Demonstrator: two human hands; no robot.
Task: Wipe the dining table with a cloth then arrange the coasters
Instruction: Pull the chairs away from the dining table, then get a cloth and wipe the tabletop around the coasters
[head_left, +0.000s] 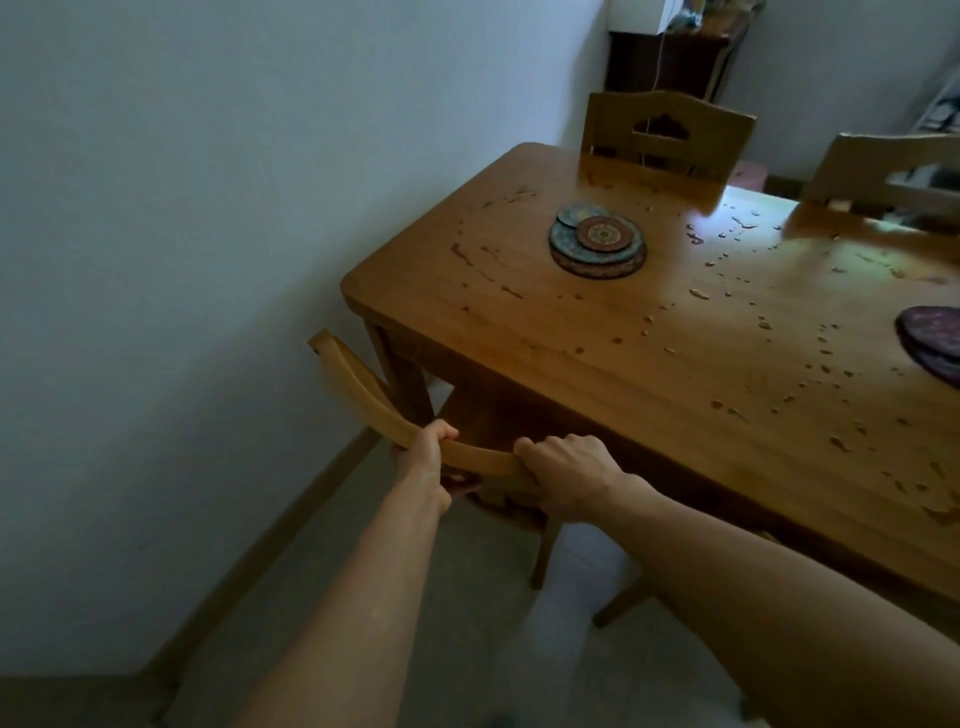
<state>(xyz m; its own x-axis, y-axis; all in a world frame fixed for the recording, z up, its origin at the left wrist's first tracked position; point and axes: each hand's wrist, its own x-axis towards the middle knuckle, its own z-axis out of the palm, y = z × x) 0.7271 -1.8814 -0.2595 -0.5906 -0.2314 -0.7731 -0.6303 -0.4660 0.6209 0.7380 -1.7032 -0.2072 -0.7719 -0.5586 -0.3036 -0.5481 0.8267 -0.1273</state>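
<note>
Coasters (597, 241) beyond both chair-bound hands (563, 475)

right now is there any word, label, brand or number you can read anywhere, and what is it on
None: no readable text in this view.
Coasters: patterns only, no lettering.
Second coaster pile: pattern only, cut off by the frame edge.
Papers or magazines at the far right: too blurred to read.
Dining table and chair backs: unmarked wood.
</note>
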